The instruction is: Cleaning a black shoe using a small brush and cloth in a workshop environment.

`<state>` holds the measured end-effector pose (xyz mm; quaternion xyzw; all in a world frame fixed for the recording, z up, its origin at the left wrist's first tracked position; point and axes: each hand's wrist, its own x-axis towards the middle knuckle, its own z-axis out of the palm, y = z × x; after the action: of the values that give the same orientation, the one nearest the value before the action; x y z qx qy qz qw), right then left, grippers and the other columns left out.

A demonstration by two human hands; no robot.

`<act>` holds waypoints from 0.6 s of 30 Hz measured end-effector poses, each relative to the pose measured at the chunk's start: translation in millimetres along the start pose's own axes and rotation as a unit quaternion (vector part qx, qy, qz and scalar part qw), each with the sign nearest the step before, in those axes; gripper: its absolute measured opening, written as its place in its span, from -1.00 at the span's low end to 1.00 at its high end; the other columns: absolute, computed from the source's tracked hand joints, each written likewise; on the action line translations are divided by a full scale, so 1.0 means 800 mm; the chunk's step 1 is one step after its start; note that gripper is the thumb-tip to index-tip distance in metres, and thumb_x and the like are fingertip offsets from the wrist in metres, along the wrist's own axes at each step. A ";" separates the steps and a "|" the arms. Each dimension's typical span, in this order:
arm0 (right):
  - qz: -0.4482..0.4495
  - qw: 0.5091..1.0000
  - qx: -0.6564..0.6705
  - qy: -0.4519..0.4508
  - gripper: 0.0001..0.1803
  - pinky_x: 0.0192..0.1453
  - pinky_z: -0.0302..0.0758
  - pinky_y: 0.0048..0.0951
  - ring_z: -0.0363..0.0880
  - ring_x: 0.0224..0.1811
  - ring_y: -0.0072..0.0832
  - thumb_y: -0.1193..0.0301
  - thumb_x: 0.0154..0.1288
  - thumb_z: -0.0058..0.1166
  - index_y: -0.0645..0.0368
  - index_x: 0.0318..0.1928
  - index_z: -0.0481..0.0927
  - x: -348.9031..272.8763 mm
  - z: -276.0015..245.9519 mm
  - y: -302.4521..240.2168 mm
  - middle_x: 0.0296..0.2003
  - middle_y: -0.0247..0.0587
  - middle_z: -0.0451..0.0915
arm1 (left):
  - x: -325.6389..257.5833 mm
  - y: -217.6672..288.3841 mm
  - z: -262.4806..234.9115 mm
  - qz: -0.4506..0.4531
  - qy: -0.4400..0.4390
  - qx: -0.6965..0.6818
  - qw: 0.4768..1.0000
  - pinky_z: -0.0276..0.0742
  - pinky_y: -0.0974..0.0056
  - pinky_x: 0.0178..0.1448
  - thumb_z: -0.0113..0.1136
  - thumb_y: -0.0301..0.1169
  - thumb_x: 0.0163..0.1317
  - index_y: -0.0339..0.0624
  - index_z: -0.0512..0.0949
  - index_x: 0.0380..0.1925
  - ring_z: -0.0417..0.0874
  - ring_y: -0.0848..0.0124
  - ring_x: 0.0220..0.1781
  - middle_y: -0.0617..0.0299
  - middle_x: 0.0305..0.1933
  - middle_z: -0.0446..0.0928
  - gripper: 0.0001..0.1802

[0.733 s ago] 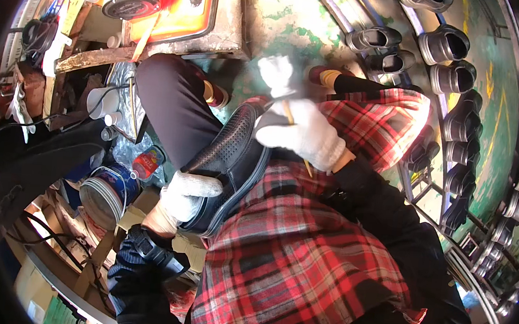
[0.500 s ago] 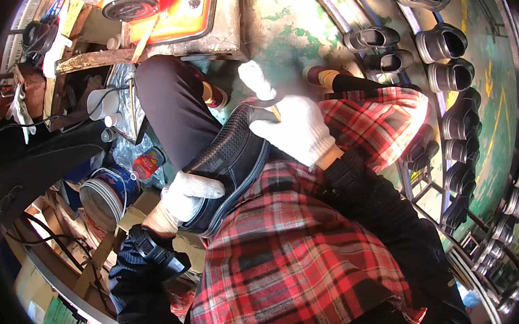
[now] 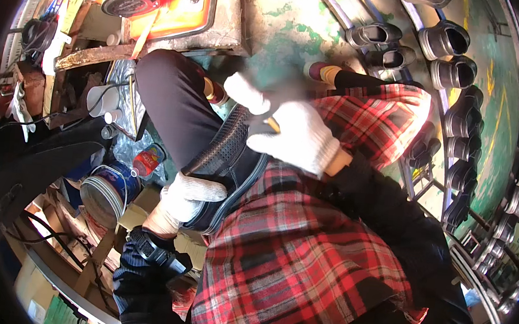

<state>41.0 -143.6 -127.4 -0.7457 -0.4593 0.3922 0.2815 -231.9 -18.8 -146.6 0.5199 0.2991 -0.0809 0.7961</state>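
A black mesh shoe [image 3: 225, 165] lies on the person's lap, its heel gripped by the gloved left hand [image 3: 188, 198]. The gloved right hand [image 3: 296, 134], clenched on a small, blurred tool, works at the toe. A slip could jab the left hand or let the shoe slide off.

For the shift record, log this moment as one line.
left hand: gloved, grips heel end of black shoe | right hand: gloved, at shoe's toe end, small tool in fingers, motion-blurred | shoe on lap | paint can beside knee
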 end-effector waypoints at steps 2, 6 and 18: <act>0.021 0.994 -0.090 0.066 -0.58 -0.23 0.59 -0.13 0.66 -0.39 -0.07 0.04 0.07 0.30 0.20 -0.43 0.68 0.007 0.005 0.003 -0.50 -0.02 0.64 | -0.001 -0.015 -0.008 0.062 -0.025 0.108 0.992 0.52 0.21 0.28 0.19 -0.66 0.09 -0.41 0.55 0.12 0.62 0.25 0.14 0.03 0.14 0.61 -0.50; -0.024 0.997 0.044 0.054 -0.60 -0.23 0.55 -0.15 0.64 -0.40 -0.08 0.09 0.09 0.34 0.22 -0.36 0.69 0.009 0.005 0.019 -0.46 -0.01 0.64 | 0.004 -0.008 -0.003 -0.039 0.011 -0.041 0.998 0.52 0.20 0.28 0.18 -0.68 0.05 -0.41 0.56 0.13 0.64 0.23 0.13 0.01 0.12 0.62 -0.47; -0.062 0.993 0.093 0.044 -0.65 -0.21 0.56 -0.21 0.64 -0.38 -0.11 0.14 0.09 0.32 0.20 -0.36 0.64 0.002 0.007 0.003 -0.45 -0.01 0.63 | 0.001 -0.003 -0.011 0.067 -0.012 0.064 0.996 0.56 0.22 0.23 0.20 -0.60 0.07 -0.42 0.61 0.05 0.68 0.22 0.09 -0.02 0.13 0.63 -0.54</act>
<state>37.9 -143.2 -132.9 -0.7027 -0.4537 0.3819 0.3931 -236.2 -12.2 -151.4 0.5880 0.2480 -0.0525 0.7681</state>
